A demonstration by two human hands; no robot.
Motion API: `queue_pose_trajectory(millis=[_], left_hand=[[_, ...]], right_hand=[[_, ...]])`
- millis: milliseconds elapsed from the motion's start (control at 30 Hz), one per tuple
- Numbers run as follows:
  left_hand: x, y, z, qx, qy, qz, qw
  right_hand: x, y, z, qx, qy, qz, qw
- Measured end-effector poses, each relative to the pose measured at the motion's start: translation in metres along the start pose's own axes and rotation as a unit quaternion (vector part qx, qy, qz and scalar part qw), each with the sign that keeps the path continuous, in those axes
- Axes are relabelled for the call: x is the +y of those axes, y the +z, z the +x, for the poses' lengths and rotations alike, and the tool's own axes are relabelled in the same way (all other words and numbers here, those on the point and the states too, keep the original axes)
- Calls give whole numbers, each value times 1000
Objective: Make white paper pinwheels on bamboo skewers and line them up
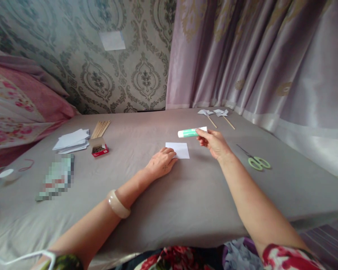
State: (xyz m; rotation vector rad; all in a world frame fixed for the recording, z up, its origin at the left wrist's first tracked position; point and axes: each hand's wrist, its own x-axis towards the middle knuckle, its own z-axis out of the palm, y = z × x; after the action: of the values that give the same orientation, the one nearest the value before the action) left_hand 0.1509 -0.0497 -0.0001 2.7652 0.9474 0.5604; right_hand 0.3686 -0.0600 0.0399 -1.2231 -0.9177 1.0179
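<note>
My right hand (215, 144) is raised a little above the bed, gripping a white and green glue stick (190, 133) by its right end. The white end of the stick points left. Below and left of it, a small white sheet of paper (181, 150) lies on the grey cloth. My left hand (162, 163) rests palm down over the sheet's left edge, its fingers lying on the paper and partly hidden. Right of my right arm lie scissors (257, 163) with green handles, their blades pointing away.
Two paper pinwheels (221, 113) on sticks lie at the far right. To the left are a stack of paper (71, 140), thin wooden sticks (100, 129), a red open box (100, 151) of small metal pieces and a blurred packet (58, 176). A curtain (231, 56) hangs behind.
</note>
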Motion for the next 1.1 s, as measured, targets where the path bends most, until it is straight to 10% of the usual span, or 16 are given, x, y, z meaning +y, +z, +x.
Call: queue_pose_trajectory(millis=[467,1100], left_hand=[[13,5,-8,-21,3,127,992],[23,9,-11,4,-23,133,991]], right_hand=[[16,9,7,21,-93,-106,990],[27,47,24,-62,-223,-388,892]])
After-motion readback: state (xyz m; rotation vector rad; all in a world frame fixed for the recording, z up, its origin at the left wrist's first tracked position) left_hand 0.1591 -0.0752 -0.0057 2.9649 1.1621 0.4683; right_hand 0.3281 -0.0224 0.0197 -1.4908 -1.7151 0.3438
